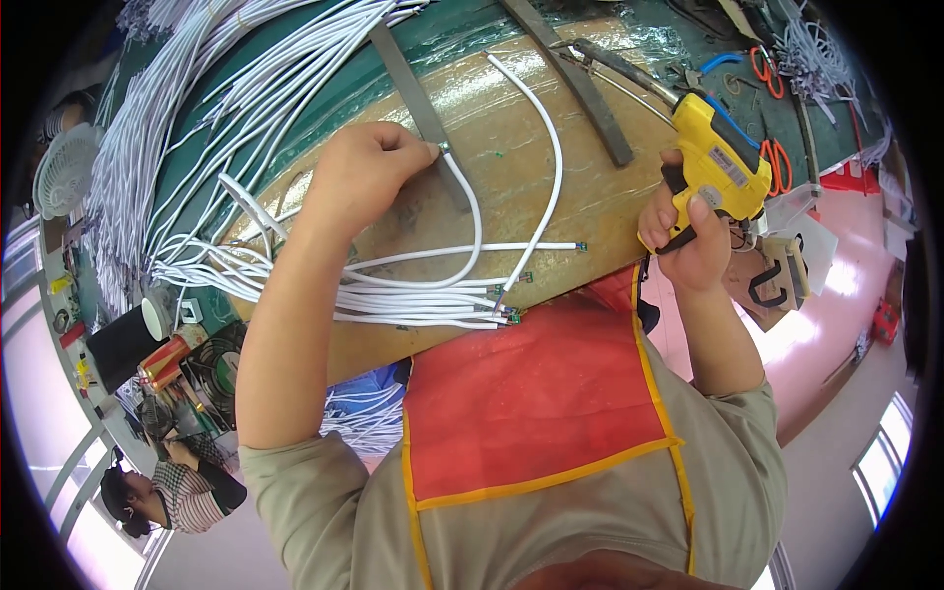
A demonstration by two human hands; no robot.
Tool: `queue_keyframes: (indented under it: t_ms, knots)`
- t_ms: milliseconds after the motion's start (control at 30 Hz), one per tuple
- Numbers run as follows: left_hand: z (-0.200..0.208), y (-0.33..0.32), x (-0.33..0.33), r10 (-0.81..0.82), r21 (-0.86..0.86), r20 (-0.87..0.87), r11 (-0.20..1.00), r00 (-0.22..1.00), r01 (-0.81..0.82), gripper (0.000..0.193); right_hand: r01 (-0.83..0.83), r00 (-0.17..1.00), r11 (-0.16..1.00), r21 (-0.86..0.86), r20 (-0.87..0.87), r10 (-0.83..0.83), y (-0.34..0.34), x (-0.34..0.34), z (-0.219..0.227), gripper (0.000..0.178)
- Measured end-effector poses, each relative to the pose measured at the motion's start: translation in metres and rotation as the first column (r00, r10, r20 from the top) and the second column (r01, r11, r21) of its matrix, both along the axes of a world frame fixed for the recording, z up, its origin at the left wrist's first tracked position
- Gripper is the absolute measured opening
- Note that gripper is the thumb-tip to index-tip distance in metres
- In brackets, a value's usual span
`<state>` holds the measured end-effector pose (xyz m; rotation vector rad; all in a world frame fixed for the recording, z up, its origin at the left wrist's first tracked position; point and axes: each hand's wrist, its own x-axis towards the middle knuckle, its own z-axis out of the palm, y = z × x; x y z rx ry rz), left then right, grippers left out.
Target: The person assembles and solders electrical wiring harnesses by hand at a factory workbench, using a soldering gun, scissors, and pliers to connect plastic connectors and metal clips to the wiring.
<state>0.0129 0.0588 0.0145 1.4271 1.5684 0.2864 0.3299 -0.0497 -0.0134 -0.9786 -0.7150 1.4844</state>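
My left hand (362,175) is closed, thumb and fingertips pinching a white cable (478,211) at its end, where a small green piece shows. This end lies against a flat grey metal bar (401,79) on the brown board (506,177). In my right hand (691,234) is a yellow and black soldering gun (726,157), fingers wrapped round its grip and its metal tip pointing to the upper left. A separate white cable (553,133) curves between the hands. Below my left hand several white cables (413,303) lie bunched, with small green pieces at their ends.
A large heap of white cables (147,128) covers the table's left side. Another metal bar (580,93) slants near the soldering tip. Orange-handled scissors (777,165) lie at the right. A white basket (67,172), a small fan (214,372) and another person (177,492) are at the left.
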Motion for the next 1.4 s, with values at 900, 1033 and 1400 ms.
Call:
queue_keyframes:
  t_ms: [900, 1033, 1400]
  knots:
    - [0.065, -0.007, 0.0, -0.135, 0.447, -0.395, 0.836, 0.909, 0.318, 0.029, 0.058, 0.997, 0.997, 0.043, -0.046, -0.056, 0.003, 0.006, -0.007, 0.056]
    - [0.099, 0.005, 0.023, -0.239, 0.51, -0.509, 0.69, 0.827, 0.513, 0.027, 0.103, 0.992, 0.994, 0.023, -0.073, -0.101, 0.004, 0.007, -0.009, 0.055]
    - [0.053, 0.017, 0.075, -0.236, 0.194, -0.762, 0.805, 0.603, 0.561, 0.033, 0.148, 0.984, 0.989, -0.001, -0.102, -0.147, -0.001, 0.01, -0.017, 0.05]
